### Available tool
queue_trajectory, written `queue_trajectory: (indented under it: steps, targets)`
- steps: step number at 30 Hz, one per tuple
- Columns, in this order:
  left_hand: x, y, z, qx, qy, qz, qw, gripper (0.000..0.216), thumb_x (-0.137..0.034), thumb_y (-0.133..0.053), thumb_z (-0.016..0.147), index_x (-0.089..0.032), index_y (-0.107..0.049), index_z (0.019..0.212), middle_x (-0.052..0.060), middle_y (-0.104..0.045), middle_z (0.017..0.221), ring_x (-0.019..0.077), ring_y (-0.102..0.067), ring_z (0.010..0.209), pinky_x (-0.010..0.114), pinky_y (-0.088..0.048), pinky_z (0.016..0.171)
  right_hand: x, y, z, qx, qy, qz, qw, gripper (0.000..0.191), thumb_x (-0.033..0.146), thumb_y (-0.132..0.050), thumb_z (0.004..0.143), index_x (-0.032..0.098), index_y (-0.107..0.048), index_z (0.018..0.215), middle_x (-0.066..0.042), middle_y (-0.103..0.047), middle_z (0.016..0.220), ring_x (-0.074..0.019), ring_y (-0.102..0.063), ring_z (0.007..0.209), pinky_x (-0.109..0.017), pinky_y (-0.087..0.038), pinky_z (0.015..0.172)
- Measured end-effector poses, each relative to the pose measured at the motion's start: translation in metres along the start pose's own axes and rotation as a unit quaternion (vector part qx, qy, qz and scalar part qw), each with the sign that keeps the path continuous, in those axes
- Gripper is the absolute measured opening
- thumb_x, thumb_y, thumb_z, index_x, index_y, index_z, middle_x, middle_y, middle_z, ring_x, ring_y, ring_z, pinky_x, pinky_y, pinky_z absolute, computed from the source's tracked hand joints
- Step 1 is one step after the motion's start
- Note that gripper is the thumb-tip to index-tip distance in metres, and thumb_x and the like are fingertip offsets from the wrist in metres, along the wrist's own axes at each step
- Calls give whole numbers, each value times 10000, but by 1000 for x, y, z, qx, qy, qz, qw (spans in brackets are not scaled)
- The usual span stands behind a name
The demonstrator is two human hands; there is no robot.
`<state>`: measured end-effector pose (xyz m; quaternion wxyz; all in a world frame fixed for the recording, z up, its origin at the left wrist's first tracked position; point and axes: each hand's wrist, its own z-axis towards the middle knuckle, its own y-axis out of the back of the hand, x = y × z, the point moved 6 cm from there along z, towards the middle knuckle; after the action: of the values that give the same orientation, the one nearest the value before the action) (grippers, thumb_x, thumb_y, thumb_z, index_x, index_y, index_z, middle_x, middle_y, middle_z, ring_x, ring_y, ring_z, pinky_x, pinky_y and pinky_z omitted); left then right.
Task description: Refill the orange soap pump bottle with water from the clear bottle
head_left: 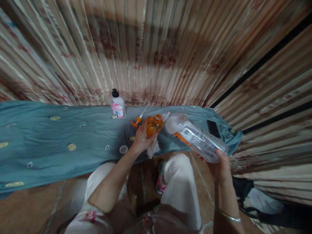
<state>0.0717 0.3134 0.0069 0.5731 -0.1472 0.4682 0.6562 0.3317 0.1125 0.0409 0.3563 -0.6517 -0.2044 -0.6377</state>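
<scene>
Two bottles meet mouth to mouth above a teal cloth (48, 130) dotted with small yellow motifs: the left hand (141, 138) is wrapped around a small orange bottle (153, 125), a scrap of white cloth (153, 148) bunched under the palm, while the right hand (220, 165) grips the base of a large clear plastic bottle (195, 136) tipped toward it from four o'clock. What fills either bottle is hard to make out; the large one looks nearly empty. At eleven o'clock from the left hand a white bottle with a black cap (117, 104) stands upright near the wall, an orange spray nozzle (137, 120) lying just beside the orange bottle and a small round cap (123, 149) at eight o'clock. A dark phone (213, 128) rests at the cloth's right end. Striped, patterned curtain (170, 48) closes the room behind; the picture is blurred there.
</scene>
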Motion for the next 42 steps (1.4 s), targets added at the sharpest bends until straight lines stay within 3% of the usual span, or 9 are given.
queue_trajectory:
  steps: [8, 18, 25, 35, 42]
  targets:
    - [0, 1, 1, -2, -7, -9, 1000, 796, -323, -774, 796, -231, -394, 1489, 112, -683, 1361, 276, -703, 1193, 422, -574, 1030, 4, 0, 0, 28, 29, -20, 999, 467, 521, -701, 795, 257, -708, 1181, -66, -749, 946, -269, -712, 793, -393, -604, 606]
    - [2, 0, 2, -4, 1, -33, 999, 794, -336, -779, 787, -226, -412, 1482, 117, -684, 1360, 282, -699, 1209, 433, -587, 1024, 4, -3, 1, 32, 31, -16, 999, 510, 518, -713, 785, 237, -689, 1210, -78, -749, 978, -272, -723, 808, -400, -615, 619]
    - [5, -1, 2, -7, 6, -48, 999, 748, -312, -781, 782, -195, -437, 1435, 149, -678, 1368, 287, -690, 1236, 441, -573, 1055, 11, -4, 0, 16, 34, -21, 999, 438, 494, -738, 752, 232, -716, 1102, -54, -745, 917, -266, -721, 792, -389, -619, 606]
    - [-9, 1, 7, -8, 28, -39, 999, 696, -272, -785, 754, -205, -447, 1359, 111, -698, 1304, 263, -712, 1177, 392, -590, 1009, 13, -6, -2, 5, 24, -14, 1000, 428, 467, -755, 715, 225, -727, 1066, -44, -727, 864, -262, -719, 795, -374, -618, 602]
    - [-7, -1, 7, -18, 71, -21, 997, 791, -314, -850, 683, -217, -451, 1360, 114, -689, 1283, 308, -693, 1174, 478, -556, 1031, 13, -5, -1, -1, 19, -26, 999, 471, 498, -747, 724, 234, -722, 1114, -61, -737, 914, -271, -725, 822, -369, -616, 581]
